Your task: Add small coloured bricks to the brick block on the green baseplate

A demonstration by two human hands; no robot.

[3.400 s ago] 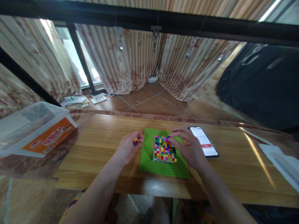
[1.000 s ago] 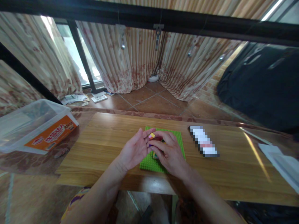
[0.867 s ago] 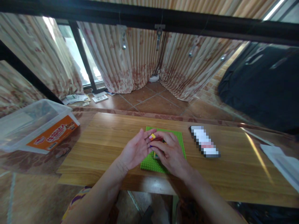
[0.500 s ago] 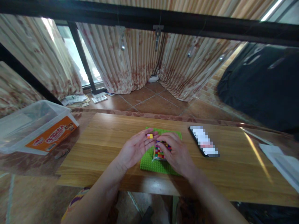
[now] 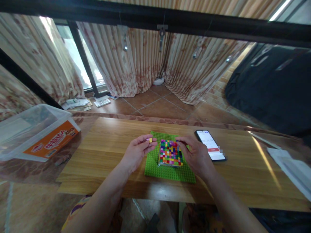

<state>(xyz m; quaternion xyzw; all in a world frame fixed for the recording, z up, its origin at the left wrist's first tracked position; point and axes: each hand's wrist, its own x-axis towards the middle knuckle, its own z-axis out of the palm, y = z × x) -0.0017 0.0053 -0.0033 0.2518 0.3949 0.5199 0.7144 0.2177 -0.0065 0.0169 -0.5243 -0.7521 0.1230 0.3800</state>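
Observation:
A green studded baseplate (image 5: 155, 168) lies on the wooden table (image 5: 109, 152). On it stands a block of many small coloured bricks (image 5: 170, 152). My left hand (image 5: 137, 152) hovers just left of the block and pinches small bricks (image 5: 150, 140), yellow and pink, at its fingertips. My right hand (image 5: 196, 155) rests against the block's right side, with thumb and forefinger pinched at its far right corner; whether they hold a brick is unclear.
A phone (image 5: 210, 145) with a lit screen lies right of the baseplate. A clear plastic box (image 5: 36, 132) with an orange label sits at the table's left end. White papers (image 5: 289, 165) lie at the far right. Curtains and a tiled floor are beyond.
My hands were together over the block a second ago. They have since drawn apart, the left one leftward with small bricks, the right one to the block's right side, uncovering the block.

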